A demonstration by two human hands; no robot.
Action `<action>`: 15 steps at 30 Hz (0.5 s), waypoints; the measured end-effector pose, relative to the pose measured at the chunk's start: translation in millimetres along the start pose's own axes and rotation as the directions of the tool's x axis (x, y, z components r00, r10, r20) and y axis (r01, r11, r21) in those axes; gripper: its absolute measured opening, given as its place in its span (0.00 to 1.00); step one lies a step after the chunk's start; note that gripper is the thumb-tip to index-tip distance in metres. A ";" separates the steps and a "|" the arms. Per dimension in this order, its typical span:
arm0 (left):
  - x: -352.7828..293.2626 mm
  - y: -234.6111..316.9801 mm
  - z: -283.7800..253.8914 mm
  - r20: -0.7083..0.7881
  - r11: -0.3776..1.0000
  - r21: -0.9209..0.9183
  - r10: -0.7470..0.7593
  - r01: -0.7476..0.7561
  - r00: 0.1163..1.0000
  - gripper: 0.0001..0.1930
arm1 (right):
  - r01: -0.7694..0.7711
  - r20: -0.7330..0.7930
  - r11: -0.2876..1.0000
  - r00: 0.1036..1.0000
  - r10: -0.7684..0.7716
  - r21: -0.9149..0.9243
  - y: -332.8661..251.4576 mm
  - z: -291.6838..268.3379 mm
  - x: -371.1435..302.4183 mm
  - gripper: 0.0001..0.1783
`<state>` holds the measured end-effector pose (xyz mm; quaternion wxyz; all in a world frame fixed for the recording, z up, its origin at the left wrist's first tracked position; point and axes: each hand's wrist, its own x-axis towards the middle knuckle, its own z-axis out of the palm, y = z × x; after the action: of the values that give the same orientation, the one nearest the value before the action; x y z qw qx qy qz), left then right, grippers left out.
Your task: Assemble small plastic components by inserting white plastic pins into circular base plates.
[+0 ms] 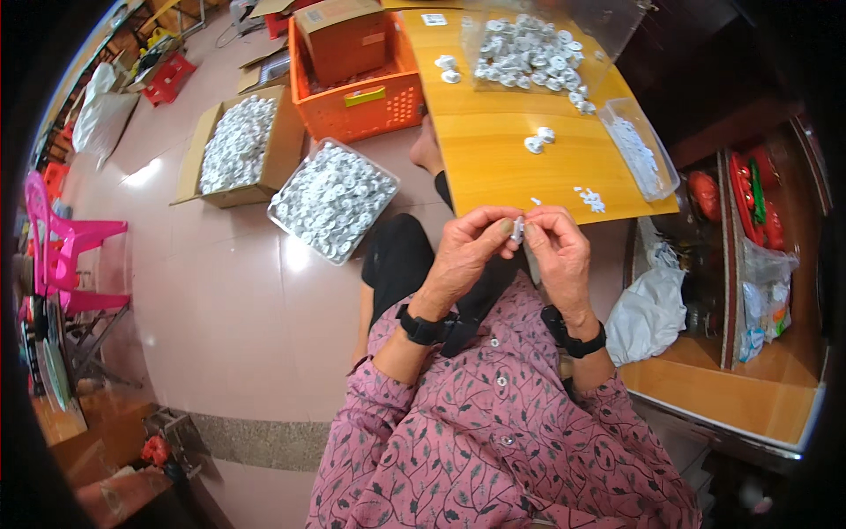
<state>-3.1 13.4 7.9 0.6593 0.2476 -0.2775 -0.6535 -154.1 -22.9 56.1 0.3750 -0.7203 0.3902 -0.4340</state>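
Observation:
Both hands meet just off the near edge of the yellow wooden table (493, 141), above my lap. A small white plastic part (517, 231) is pinched between them; its exact shape is mostly covered by fingers. My left hand (471, 247) is closed on it with thumb and forefinger. My right hand (560, 251) grips the same part from the other side. On the table close to the fingers lie several tiny white pieces (590, 200). Farther up are a pair of round white plastic parts (539, 139) and another small group (448, 69) near the left edge.
A clear bin (529, 53) of round white parts stands at the table's far end, a clear tray (639, 150) of small pieces at its right. Left on the floor are a filled cardboard box (238, 145), a filled tub (333, 201) and an orange crate (357, 106). Shelves (727, 264) stand right.

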 end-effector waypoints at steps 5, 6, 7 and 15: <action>-5.1 14.1 -16.8 -0.080 0.997 0.052 0.062 -0.058 0.995 0.13 | -0.054 -0.029 0.998 0.998 0.053 -0.039 -4.1 1.8 -0.9 0.03; -5.5 14.5 -28.1 -0.126 0.993 0.068 0.103 -0.095 0.987 0.13 | -0.052 -0.026 0.996 0.998 0.050 -0.070 -3.6 1.3 -0.7 0.03; -7.2 17.2 -37.7 -0.215 0.993 0.052 0.116 -0.108 0.970 0.13 | -0.053 -0.025 0.996 0.998 0.051 -0.067 -1.6 -0.2 -1.2 0.03; -8.6 -9.4 -197.1 -0.781 0.969 -0.163 -0.012 -0.186 0.624 0.06 | -0.085 0.066 0.971 0.993 0.102 -0.222 19.5 -7.2 -11.6 0.03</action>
<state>126.1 14.6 -141.5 0.7690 0.4136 0.0988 -0.4772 -169.0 -22.2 37.5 0.3284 -0.7541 0.4543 -0.3423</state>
